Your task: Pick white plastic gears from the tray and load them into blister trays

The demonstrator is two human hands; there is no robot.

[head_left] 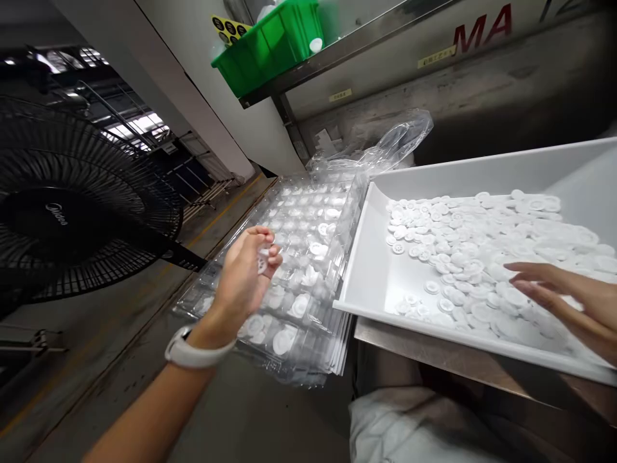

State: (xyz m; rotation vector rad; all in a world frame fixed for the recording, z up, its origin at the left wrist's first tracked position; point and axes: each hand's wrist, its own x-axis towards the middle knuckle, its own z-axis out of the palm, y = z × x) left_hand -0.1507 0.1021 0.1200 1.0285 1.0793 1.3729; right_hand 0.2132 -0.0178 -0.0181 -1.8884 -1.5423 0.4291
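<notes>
White plastic disc (263,262) stands edge-on, pinched in left fingers (272,252); right fingers (530,283) spread open.

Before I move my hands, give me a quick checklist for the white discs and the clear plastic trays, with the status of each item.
1. Left hand holding a white disc: ok, the disc is pinched in the fingers.
2. Right hand empty: cannot tell, it is spread over the pile of white discs, and nothing shows in its fingers.
3. Pile inside the white tray: ok, no disc shows over the rim.
4. Pockets of the clear blister tray stack: cannot tell, white discs show in the nearer pockets, but glare hides the farther ones.
5. Black standing fan apart from the left hand: ok.
</notes>
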